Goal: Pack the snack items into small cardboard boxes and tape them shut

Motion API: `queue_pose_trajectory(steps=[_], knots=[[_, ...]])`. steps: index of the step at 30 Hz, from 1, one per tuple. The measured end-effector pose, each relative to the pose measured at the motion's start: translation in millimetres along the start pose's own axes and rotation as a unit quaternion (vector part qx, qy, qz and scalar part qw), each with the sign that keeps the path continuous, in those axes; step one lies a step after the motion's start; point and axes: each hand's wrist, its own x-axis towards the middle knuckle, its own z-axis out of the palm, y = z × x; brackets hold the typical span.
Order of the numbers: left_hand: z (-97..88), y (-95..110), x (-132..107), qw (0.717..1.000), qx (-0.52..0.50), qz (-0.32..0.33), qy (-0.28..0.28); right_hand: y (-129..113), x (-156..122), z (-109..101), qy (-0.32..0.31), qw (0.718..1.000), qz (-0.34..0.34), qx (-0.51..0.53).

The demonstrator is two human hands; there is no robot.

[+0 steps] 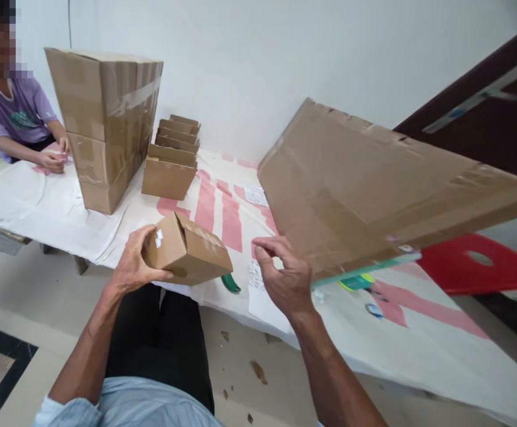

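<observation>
My left hand (133, 264) grips the end of a small brown cardboard box (187, 249), held just above the near edge of the table (40, 207). A white sticker shows on the box end by my fingers. My right hand (285, 276) hovers to the right of the box with fingers curled and pinched together, thumb meeting fingertips; whether anything is in them I cannot make out. It is close to a white paper slip (258, 279) and the lower edge of a large flat carton (365, 190).
A tall taped carton stack (107, 124) and a row of small folded boxes (172, 160) stand at the back left. A person in a purple shirt (16, 115) works at the far left. A red stool (476, 264) sits right. A green tape piece (230, 283) lies near the edge.
</observation>
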Motion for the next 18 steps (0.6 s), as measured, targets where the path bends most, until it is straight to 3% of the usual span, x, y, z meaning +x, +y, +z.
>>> queue_pose_trajectory(steps=[3, 6, 11, 18], knots=[[4.4, 3.1, -1.9, 1.000, 0.008, 0.013, 0.010, -70.4, 30.6, 14.3, -0.057, 0.991, -0.115, 0.030], [10.2, 4.0, -3.6, 0.999, 0.015, 0.024, 0.020, -108.6, 49.6, 32.5, -0.115, 0.970, -0.212, 0.016], [21.8, 2.9, -6.6, 0.998, 0.019, 0.033, 0.042, -116.4, 67.1, 61.9, -0.190, 0.928, -0.307, -0.089], [26.2, 5.4, -8.2, 0.999, 0.017, 0.031, 0.039, -109.2, 74.8, 81.0, -0.242, 0.884, -0.360, -0.171]])
